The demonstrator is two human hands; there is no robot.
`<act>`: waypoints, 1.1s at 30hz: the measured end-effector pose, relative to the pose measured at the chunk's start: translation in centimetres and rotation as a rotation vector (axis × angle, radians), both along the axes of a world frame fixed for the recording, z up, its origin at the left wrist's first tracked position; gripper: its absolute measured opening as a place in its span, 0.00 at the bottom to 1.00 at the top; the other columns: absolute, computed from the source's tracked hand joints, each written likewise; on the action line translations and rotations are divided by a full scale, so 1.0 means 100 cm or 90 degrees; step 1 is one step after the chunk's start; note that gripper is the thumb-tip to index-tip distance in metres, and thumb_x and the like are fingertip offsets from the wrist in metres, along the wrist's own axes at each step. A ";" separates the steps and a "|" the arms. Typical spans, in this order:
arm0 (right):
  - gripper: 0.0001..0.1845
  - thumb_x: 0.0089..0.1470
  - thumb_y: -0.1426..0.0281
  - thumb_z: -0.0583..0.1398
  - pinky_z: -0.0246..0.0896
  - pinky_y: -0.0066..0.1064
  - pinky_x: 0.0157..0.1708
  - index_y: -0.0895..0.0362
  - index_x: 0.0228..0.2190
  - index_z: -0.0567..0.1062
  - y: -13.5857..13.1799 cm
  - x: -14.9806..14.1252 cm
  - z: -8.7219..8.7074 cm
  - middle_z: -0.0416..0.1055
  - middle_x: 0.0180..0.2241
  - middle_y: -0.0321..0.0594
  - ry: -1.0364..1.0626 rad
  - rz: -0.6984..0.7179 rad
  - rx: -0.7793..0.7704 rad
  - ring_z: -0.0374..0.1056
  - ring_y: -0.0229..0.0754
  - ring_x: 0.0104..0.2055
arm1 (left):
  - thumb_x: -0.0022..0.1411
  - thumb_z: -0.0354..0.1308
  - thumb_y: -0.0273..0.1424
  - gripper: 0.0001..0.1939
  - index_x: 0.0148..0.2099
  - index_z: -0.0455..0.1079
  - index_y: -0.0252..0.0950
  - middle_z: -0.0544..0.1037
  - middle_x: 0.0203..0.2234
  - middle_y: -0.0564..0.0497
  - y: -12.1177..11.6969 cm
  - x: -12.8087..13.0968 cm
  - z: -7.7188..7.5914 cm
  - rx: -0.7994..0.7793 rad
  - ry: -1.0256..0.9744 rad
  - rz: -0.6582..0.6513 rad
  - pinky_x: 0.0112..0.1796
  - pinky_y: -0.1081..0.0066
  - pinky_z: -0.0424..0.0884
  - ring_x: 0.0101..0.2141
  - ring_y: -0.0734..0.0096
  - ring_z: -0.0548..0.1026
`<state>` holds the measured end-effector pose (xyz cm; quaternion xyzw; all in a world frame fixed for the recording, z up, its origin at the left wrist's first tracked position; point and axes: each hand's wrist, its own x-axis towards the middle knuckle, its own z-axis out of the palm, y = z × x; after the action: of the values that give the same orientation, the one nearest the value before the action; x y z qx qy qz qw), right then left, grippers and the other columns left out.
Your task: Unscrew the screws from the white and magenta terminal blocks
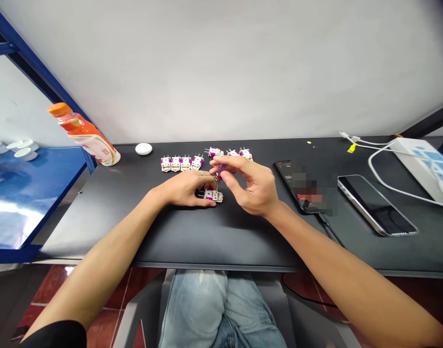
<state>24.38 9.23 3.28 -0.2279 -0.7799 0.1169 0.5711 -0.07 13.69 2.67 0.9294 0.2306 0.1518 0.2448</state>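
Note:
My left hand (190, 188) rests on the dark table, its thumb and fingers closed around a small white-and-purple plug part (213, 195) with metal pins toward the palm. Between the fingertips of my right hand (250, 186) is a small screwdriver (220, 169) with a purple, see-through handle. Its thin shaft points down at the plug part; whether the tip touches is too small to tell. Behind my left hand stands a row of several similar plug parts (175, 163). More of them (245, 153) lie behind my right hand, partly hidden by it.
A white oval object (143, 149) and an orange-capped bottle (89, 137) stand at the left. To the right lie a dark phone (294, 181) on a cable, a second phone (377, 205), and a white power strip (424, 166) with cords. The wall (221, 72) rises behind the table.

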 end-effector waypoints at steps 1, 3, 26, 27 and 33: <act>0.20 0.75 0.73 0.65 0.89 0.44 0.56 0.47 0.62 0.86 0.000 0.000 0.001 0.90 0.55 0.43 -0.006 -0.010 0.010 0.89 0.47 0.51 | 0.73 0.73 0.45 0.16 0.49 0.80 0.38 0.84 0.40 0.48 0.000 0.000 -0.001 0.000 -0.005 0.002 0.39 0.65 0.71 0.37 0.62 0.79; 0.16 0.72 0.71 0.70 0.89 0.42 0.54 0.46 0.58 0.89 0.001 0.001 0.002 0.91 0.52 0.42 -0.013 -0.037 0.050 0.89 0.48 0.50 | 0.72 0.74 0.46 0.17 0.49 0.80 0.38 0.83 0.38 0.48 0.001 0.000 -0.003 0.008 -0.026 0.003 0.38 0.65 0.71 0.36 0.62 0.79; 0.17 0.76 0.72 0.64 0.88 0.42 0.55 0.49 0.59 0.86 -0.005 0.000 0.003 0.91 0.52 0.44 -0.015 0.003 -0.029 0.89 0.46 0.50 | 0.73 0.73 0.47 0.17 0.46 0.79 0.38 0.82 0.36 0.48 -0.001 0.001 0.001 0.021 0.006 0.004 0.37 0.65 0.70 0.35 0.62 0.77; 0.15 0.74 0.71 0.67 0.88 0.43 0.55 0.49 0.57 0.87 -0.004 0.000 0.003 0.90 0.52 0.44 -0.019 -0.004 -0.005 0.89 0.47 0.50 | 0.72 0.73 0.47 0.18 0.46 0.79 0.38 0.81 0.36 0.48 -0.001 0.001 0.001 0.018 -0.005 0.005 0.37 0.65 0.70 0.35 0.62 0.77; 0.18 0.72 0.73 0.71 0.88 0.37 0.49 0.46 0.58 0.89 -0.003 -0.002 0.004 0.91 0.48 0.39 -0.042 -0.022 0.067 0.88 0.44 0.45 | 0.73 0.74 0.44 0.15 0.47 0.79 0.38 0.83 0.39 0.47 0.000 0.000 -0.004 0.033 -0.048 -0.013 0.39 0.65 0.72 0.37 0.61 0.79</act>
<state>24.19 8.90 3.72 -0.2151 -0.7990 0.0583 0.5585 -0.05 13.71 2.24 0.9313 0.2081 0.1901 0.2308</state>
